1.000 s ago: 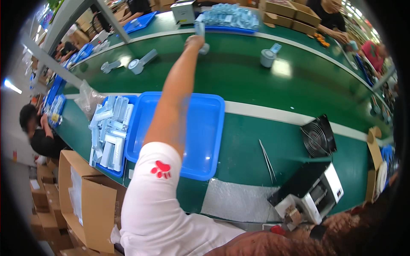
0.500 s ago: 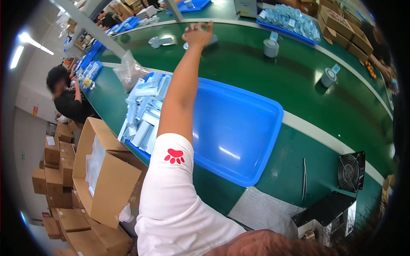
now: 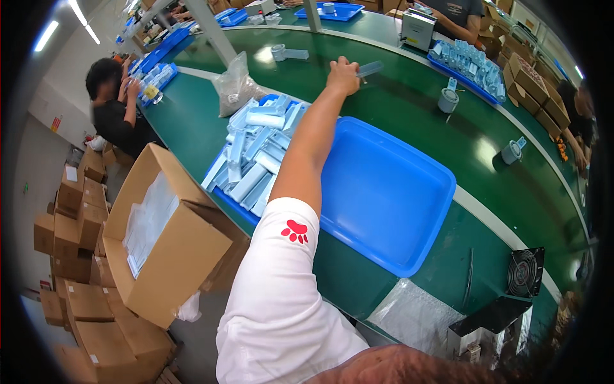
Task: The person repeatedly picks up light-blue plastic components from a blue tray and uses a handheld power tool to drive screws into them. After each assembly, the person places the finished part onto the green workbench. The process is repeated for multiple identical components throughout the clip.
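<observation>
My left hand (image 3: pixel 343 77), at the end of a white-sleeved arm, reaches far over the green conveyor belt (image 3: pixel 384 105). Its fingers are closed around the round end of a cup-shaped piece; the flat pale-blue handle (image 3: pixel 371 68) sticks out to the right. Most of that piece is hidden by the hand. A similar round piece with a flat handle (image 3: pixel 279 53) lies to the left on the belt. Two more stand to the right, one nearer (image 3: pixel 512 152) and one farther (image 3: pixel 448 100). My right hand is out of view.
Below the arm sit a blue tray (image 3: pixel 390 192) and a heap of pale-blue plastic parts (image 3: pixel 259 150). Nearby are a plastic bag (image 3: pixel 236 84), an open carton (image 3: pixel 182 256), a black fan (image 3: pixel 526 272) and bubble wrap (image 3: pixel 412 313). A co-worker (image 3: pixel 115 115) is at the left.
My left hand has gone from fingers partly spread to closed around the round piece. The view has shifted, so the trays and belt appear farther right.
</observation>
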